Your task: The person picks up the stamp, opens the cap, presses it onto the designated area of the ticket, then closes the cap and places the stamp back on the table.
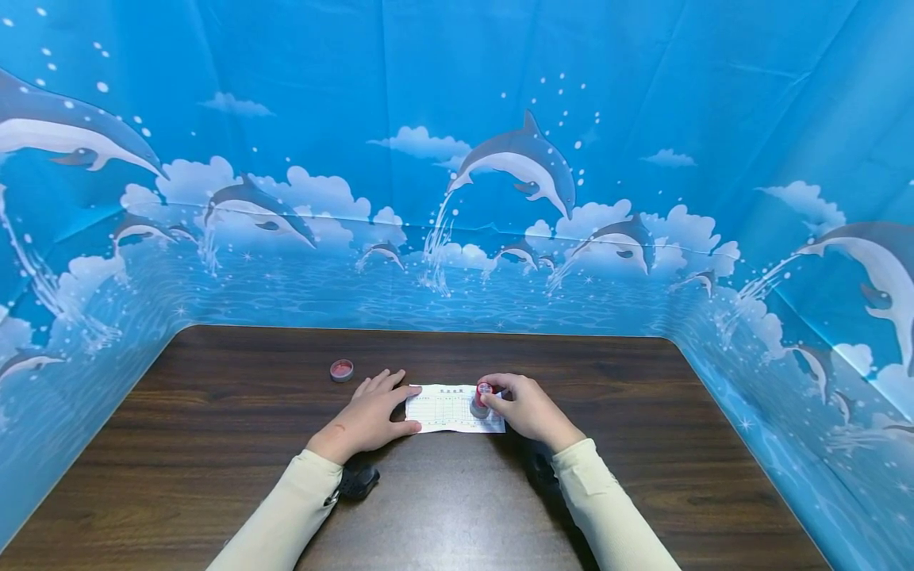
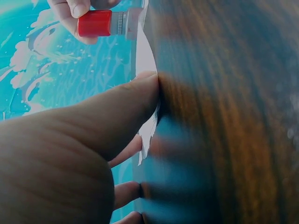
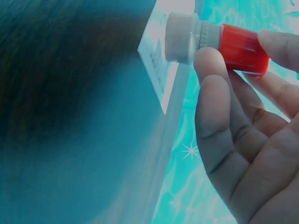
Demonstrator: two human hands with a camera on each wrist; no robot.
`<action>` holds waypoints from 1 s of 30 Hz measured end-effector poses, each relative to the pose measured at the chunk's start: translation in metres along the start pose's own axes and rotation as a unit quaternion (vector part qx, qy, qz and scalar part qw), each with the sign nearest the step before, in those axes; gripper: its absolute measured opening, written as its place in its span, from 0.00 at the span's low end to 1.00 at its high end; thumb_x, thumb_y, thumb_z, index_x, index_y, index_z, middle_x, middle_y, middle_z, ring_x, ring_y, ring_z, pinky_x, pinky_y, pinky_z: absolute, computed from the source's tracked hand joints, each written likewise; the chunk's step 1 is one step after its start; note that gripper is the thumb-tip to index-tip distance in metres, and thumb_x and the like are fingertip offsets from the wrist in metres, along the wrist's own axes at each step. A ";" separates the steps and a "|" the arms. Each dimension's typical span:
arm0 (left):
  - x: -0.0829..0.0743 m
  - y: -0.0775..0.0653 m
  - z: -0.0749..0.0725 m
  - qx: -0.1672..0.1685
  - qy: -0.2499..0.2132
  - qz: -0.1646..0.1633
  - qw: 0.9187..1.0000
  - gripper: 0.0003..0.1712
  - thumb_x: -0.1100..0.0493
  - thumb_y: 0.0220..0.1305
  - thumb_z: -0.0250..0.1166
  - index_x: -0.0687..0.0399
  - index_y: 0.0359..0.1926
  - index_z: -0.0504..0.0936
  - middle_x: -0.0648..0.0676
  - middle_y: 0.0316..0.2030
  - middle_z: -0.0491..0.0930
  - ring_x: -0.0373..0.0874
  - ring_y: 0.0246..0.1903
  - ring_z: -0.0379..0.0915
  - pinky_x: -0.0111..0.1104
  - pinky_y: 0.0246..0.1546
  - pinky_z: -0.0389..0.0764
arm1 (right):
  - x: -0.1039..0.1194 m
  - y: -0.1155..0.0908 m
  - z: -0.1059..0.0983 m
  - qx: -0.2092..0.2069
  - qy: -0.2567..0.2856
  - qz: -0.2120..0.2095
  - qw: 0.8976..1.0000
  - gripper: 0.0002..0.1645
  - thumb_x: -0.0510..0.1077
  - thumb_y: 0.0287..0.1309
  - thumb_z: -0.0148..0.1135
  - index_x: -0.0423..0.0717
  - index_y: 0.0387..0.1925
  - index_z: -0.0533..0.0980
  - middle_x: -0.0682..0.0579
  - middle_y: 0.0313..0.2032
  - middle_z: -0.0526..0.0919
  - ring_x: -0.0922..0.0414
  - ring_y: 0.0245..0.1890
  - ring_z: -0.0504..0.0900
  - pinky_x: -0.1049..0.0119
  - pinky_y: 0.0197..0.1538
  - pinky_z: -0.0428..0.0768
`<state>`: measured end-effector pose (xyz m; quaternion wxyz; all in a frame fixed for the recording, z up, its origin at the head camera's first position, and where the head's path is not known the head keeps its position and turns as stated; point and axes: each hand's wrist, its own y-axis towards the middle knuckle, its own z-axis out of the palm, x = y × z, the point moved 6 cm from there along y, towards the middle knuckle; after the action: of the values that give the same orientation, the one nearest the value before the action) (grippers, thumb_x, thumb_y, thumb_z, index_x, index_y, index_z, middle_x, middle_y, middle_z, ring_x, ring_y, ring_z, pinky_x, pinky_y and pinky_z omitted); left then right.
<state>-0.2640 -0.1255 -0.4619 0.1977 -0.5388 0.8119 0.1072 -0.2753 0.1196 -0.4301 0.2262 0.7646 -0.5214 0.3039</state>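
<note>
A white paper slip printed with a grid (image 1: 443, 412) lies on the dark wooden table. On its left end rest the thumb and index finger of my left hand (image 1: 364, 420), fingers spread and fairly straight. My right hand (image 1: 531, 408) pinches the red handle of a round stamp (image 1: 485, 391) between thumb and fingers. The stamp (image 3: 243, 49) is upright over the slip's right part, its clear base at the paper. What lies under that base is hidden. In the left wrist view the paper (image 2: 146, 56) bows up slightly beside my thumb.
A small round cap with a red inside (image 1: 341, 369) sits on the table (image 1: 250, 412), beyond my left hand and to its left. A blue dolphin-print curtain (image 1: 321, 238) walls the table's back and sides.
</note>
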 end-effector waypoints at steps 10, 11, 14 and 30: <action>-0.001 0.000 0.000 0.002 0.006 -0.002 1.000 0.38 0.41 0.68 0.69 0.48 0.74 0.73 0.65 0.78 0.58 0.67 0.78 0.46 0.63 0.75 0.48 | 0.004 0.001 -0.001 -0.009 -0.061 -0.051 0.997 0.13 0.45 0.71 0.65 0.50 0.54 0.84 0.58 0.39 0.83 0.60 0.34 0.76 0.64 0.38 0.77; -0.001 0.000 0.000 0.003 0.007 -0.002 1.000 0.38 0.41 0.68 0.69 0.48 0.74 0.72 0.65 0.78 0.58 0.67 0.78 0.46 0.63 0.75 0.47 | 0.005 0.001 -0.001 -0.009 -0.065 -0.054 0.996 0.13 0.45 0.71 0.65 0.50 0.54 0.84 0.58 0.39 0.83 0.60 0.34 0.76 0.64 0.38 0.77; -0.001 0.000 0.000 0.004 0.008 0.000 1.000 0.39 0.40 0.68 0.69 0.47 0.75 0.72 0.65 0.78 0.58 0.66 0.78 0.45 0.63 0.75 0.47 | 0.005 0.001 -0.001 -0.012 -0.075 -0.061 0.995 0.13 0.46 0.71 0.66 0.50 0.54 0.84 0.59 0.39 0.82 0.60 0.34 0.75 0.63 0.39 0.77; -0.001 -0.002 0.000 0.003 0.008 0.009 1.000 0.39 0.41 0.69 0.68 0.50 0.75 0.72 0.66 0.77 0.58 0.67 0.78 0.47 0.63 0.75 0.48 | 0.006 -0.001 -0.003 -0.023 -0.085 -0.059 0.994 0.14 0.47 0.70 0.67 0.50 0.53 0.85 0.60 0.39 0.83 0.61 0.35 0.77 0.63 0.39 0.78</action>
<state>-0.2622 -0.1250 -0.4612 0.1916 -0.5320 0.8184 0.1022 -0.2739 0.1182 -0.4237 0.2156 0.8118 -0.4998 0.2117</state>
